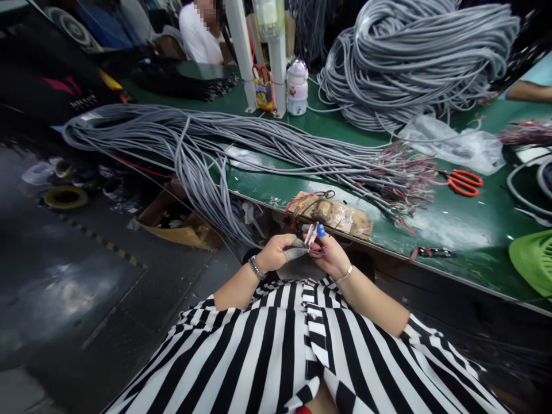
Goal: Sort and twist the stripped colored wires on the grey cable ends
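My left hand [276, 253] pinches a grey cable near its end, with coverings on the thumb and finger. My right hand [331, 256], a blue cover on one fingertip, is closed on the thin coloured wires [318, 252] at that cable end. The two hands are close together in front of my striped shirt, just off the table edge. From my left hand the grey cables [207, 190] run up to a long bundle lying on the green table [452, 224]. Bare red and white wire ends [405, 172] fan out at the bundle's right end.
Beyond my hands lies a taped wooden block [332, 214] with wires on it. Orange-handled scissors [464, 182], a plastic bag [457, 144], a green basket [532, 261] and a large cable coil [414, 63] are on the table. Behind stand a bottle [297, 89] and another person [199, 31].
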Available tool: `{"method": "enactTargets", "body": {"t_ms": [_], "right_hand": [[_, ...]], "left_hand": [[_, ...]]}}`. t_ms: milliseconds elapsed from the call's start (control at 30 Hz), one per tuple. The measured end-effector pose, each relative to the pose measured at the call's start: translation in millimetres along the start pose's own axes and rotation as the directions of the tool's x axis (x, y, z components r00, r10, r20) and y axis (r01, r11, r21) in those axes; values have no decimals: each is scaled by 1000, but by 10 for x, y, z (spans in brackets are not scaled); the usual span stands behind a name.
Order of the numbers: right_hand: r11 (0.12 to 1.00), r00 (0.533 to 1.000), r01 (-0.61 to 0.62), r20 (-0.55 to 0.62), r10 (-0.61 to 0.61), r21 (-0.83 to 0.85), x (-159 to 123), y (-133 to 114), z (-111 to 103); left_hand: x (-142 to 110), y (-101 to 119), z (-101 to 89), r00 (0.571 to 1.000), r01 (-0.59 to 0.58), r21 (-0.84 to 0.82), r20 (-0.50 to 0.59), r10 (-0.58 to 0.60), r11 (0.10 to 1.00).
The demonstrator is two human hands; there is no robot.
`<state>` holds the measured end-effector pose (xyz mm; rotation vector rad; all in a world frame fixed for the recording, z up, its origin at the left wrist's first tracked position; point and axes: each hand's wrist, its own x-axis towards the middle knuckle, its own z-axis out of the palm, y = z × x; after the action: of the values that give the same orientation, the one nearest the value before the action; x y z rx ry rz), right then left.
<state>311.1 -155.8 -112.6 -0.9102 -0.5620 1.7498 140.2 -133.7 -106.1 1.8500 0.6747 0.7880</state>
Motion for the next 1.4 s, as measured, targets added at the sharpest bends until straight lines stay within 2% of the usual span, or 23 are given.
{"method": "enactTargets", "body": {"t_ms": [300, 467, 733, 933, 1167, 1400], "right_hand": [[994, 997, -82, 17, 81, 66, -36, 53, -75], [992, 994, -89, 68, 83, 84, -64, 75, -162], [978, 987, -144, 98, 131, 148, -108, 72, -259], [976, 980, -176, 117, 162, 124, -113, 65, -286], [982, 984, -172, 67, 167, 72, -120, 40, -286], [986, 981, -164, 110, 159, 30, -103, -29, -197]], "left_hand": [[-97, 116, -41, 1000, -9, -23, 8, 9, 1000], [-235, 180, -51, 999, 22, 14, 34, -22, 1000], [-444, 130, -52, 998, -50, 59, 44, 48, 997], [-440, 72, -41, 993, -121, 78, 3, 121, 990], [-416, -1, -71, 995, -87, 88, -42, 91, 992], [-426, 12, -66, 994, -76, 66, -77, 81, 995]]}}
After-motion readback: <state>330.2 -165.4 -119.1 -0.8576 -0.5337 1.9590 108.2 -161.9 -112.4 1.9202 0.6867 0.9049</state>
